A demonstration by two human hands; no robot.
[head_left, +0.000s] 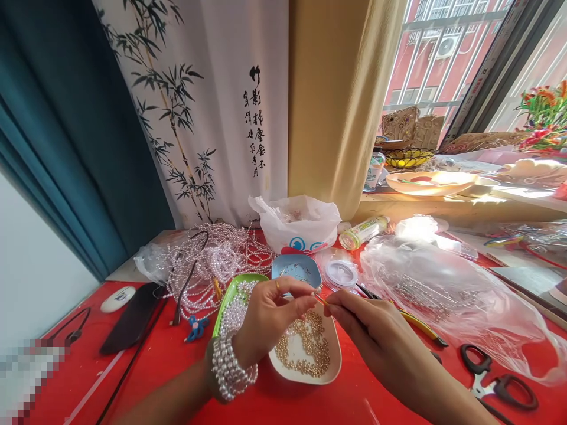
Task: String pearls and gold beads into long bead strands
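Note:
My left hand (274,313), with strands of pearl beads wound round its wrist, is closed in a pinch on a tiny shiny piece too small to make out. My right hand (376,330) is closed on a thin orange-and-yellow tool (322,300), its tip meeting the left fingertips. Below both hands stands a white tray (305,376) of gold beads (312,361). Partly behind the left hand is a green tray (220,319) holding white pearl beads (234,313). A blue tray (283,260) with small metal bits lies just beyond the fingers.
Pearl strands (221,254) pile up at the back left, near a black phone (133,319). A white plastic bag (296,224) stands behind the trays. Yellow-and-black pliers (420,326), scissors (491,378) and a clear bag of metal pins (425,289) lie on the right.

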